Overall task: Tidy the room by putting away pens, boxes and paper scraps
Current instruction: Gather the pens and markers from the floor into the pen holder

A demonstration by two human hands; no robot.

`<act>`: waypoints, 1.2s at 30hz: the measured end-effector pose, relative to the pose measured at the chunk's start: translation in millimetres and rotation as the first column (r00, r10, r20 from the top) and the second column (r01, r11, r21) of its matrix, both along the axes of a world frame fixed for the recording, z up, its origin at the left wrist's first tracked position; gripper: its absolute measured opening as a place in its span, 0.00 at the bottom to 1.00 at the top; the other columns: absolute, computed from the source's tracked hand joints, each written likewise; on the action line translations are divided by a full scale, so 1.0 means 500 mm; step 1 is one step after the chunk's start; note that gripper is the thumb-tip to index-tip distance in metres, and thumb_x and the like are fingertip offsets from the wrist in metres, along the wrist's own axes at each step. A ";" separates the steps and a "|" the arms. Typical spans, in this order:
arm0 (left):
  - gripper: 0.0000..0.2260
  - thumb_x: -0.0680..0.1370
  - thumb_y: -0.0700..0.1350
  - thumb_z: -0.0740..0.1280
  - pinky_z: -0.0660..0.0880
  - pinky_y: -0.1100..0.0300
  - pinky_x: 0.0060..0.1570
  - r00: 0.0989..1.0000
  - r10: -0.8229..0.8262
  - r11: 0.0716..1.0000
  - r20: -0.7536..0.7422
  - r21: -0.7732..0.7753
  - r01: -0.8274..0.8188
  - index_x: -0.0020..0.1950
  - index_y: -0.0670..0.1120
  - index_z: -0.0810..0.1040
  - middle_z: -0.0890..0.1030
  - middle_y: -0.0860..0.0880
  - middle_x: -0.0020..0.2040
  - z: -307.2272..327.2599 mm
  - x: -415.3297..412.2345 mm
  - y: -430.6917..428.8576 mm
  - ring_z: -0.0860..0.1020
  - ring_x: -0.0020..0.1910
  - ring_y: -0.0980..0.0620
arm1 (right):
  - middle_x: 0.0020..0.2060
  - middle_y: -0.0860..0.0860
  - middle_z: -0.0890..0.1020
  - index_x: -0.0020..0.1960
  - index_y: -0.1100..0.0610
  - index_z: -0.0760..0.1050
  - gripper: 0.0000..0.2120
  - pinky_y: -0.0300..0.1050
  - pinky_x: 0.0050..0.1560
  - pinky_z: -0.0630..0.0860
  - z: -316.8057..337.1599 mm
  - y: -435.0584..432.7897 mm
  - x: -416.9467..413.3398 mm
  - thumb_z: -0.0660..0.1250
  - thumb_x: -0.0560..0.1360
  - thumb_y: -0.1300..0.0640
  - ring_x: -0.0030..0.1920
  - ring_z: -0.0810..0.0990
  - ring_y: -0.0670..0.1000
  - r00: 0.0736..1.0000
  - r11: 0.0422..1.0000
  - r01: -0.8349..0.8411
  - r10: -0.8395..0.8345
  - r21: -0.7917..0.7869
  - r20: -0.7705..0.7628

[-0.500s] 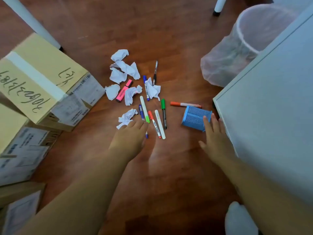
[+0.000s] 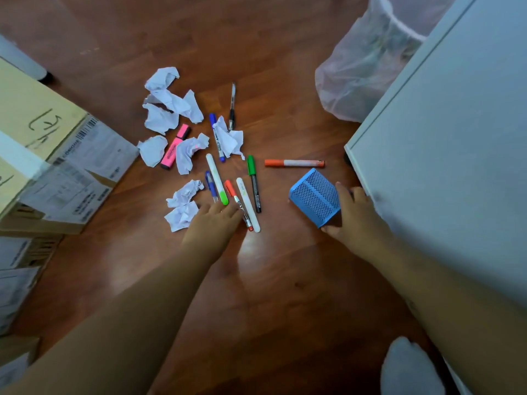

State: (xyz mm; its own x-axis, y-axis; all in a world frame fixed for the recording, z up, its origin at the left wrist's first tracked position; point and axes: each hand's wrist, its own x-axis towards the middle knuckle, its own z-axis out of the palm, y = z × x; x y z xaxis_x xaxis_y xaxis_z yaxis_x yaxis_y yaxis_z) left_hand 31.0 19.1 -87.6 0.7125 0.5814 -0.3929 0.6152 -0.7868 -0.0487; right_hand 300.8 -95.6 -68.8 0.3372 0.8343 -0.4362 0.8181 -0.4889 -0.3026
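Observation:
Several pens lie scattered on the wooden floor: an orange marker [image 2: 293,163], a green marker [image 2: 253,181], a pink highlighter [image 2: 175,146], a black pen [image 2: 232,106] and a blue marker [image 2: 216,138]. Crumpled paper scraps [image 2: 161,118] lie among them. My left hand [image 2: 212,223] reaches with straight fingers to the near ends of a blue pen [image 2: 211,186] and a green-tipped white pen [image 2: 216,178], beside another scrap [image 2: 182,208]. My right hand [image 2: 353,215] grips a tilted blue mesh pen holder [image 2: 315,196], fingers on its far side and thumb at its near corner.
Stacked cardboard boxes [image 2: 57,138] stand on the left. A white cabinet [image 2: 456,138] fills the right side, close to my right hand. A waste bin with a plastic liner [image 2: 365,61] stands behind it. My foot in a white sock [image 2: 410,369] is at the bottom right.
My right hand has closed round the pen holder, thumb now under its near corner, and the holder has tilted. My left hand has edged a little further onto the pens.

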 end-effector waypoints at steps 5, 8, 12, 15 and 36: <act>0.25 0.71 0.35 0.70 0.75 0.46 0.54 0.996 -0.086 0.996 0.018 0.020 0.086 0.67 0.45 0.73 0.77 0.44 0.64 -0.013 -0.006 0.021 0.77 0.56 0.40 | 0.59 0.55 0.71 0.78 0.39 0.39 0.41 0.56 0.49 0.78 -0.015 -0.010 -0.003 0.64 0.78 0.56 0.53 0.77 0.57 0.990 0.986 -0.139 0.139 0.090 0.012; 0.21 0.69 0.35 0.72 0.76 0.46 0.46 0.991 -0.129 0.991 0.039 0.047 0.127 0.60 0.45 0.78 0.80 0.44 0.55 -0.013 0.002 0.031 0.79 0.49 0.40 | 0.53 0.55 0.73 0.77 0.35 0.42 0.37 0.52 0.46 0.76 -0.013 0.000 0.007 0.56 0.80 0.62 0.47 0.76 0.55 0.988 0.987 -0.152 0.152 0.053 0.011; 0.18 0.67 0.36 0.74 0.74 0.49 0.42 0.984 -0.180 0.981 0.021 0.076 0.178 0.56 0.47 0.80 0.80 0.46 0.53 -0.004 0.029 0.036 0.79 0.49 0.42 | 0.55 0.57 0.77 0.79 0.42 0.49 0.32 0.51 0.47 0.75 -0.004 -0.003 -0.011 0.56 0.80 0.62 0.50 0.77 0.56 0.986 0.982 -0.164 0.166 0.094 -0.014; 0.18 0.73 0.37 0.70 0.74 0.48 0.48 0.984 -0.177 0.983 -0.003 0.050 0.177 0.63 0.47 0.76 0.77 0.47 0.59 -0.009 0.041 0.040 0.77 0.54 0.42 | 0.54 0.60 0.79 0.78 0.49 0.57 0.27 0.52 0.47 0.76 0.007 -0.001 -0.024 0.57 0.81 0.61 0.50 0.78 0.59 0.994 0.979 -0.032 0.052 0.200 -0.099; 0.09 0.78 0.46 0.69 0.75 0.54 0.48 0.892 0.237 0.955 0.384 -0.262 -0.141 0.58 0.48 0.79 0.80 0.49 0.52 0.181 0.120 -0.051 0.77 0.52 0.50 | 0.49 0.63 0.81 0.44 0.57 0.70 0.10 0.44 0.42 0.64 0.018 -0.021 -0.028 0.56 0.82 0.57 0.50 0.78 0.62 0.942 0.972 0.234 -0.220 0.029 -0.254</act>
